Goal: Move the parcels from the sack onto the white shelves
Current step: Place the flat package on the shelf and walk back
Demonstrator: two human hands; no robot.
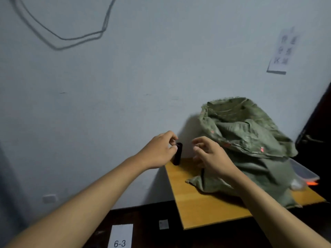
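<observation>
A crumpled green woven sack [247, 147] sits on a wooden table [200, 203] against the wall, its mouth open at the top. My left hand [159, 151] pinches a small dark, narrow parcel [177, 154] that hangs upright over the table's far left corner. My right hand [209, 154] hovers just right of the parcel with fingers loosely curled and nothing in them, in front of the sack. No white shelves are in view.
A clear plastic box with an orange edge [304, 174] lies behind the sack at the right. A paper label reading 6-3 [120, 237] and a small paper square [163, 224] lie on the dark floor. A notice [283, 51] and cables [71, 29] hang on the wall.
</observation>
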